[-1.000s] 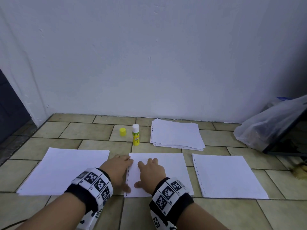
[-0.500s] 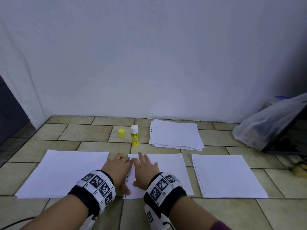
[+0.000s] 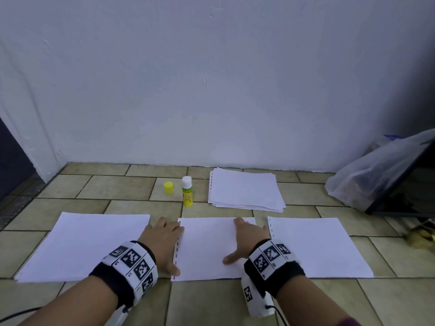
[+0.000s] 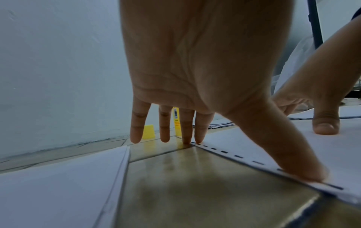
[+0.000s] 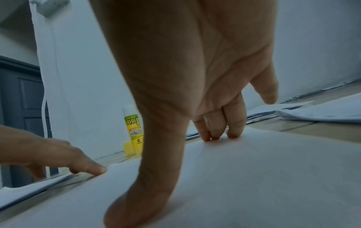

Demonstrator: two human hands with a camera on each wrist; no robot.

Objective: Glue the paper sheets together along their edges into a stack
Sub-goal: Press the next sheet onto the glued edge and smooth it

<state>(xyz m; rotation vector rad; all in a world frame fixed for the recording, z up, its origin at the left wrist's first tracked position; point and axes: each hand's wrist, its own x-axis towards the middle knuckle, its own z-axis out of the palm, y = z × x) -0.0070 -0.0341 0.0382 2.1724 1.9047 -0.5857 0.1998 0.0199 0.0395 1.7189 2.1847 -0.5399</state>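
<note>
While flat on the middle sheet [image 3: 207, 245], both hands spread, glue stick [image 3: 187, 191], cap [image 3: 169, 187] and paper pile [image 3: 244, 189] beyond.

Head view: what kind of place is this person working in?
Probably a plain room at home or in a workspace, with the work done on the floor. The paper sheets lie on beige floor tiles against a bare white wall, with a dark door and a plastic bag nearby.
</note>
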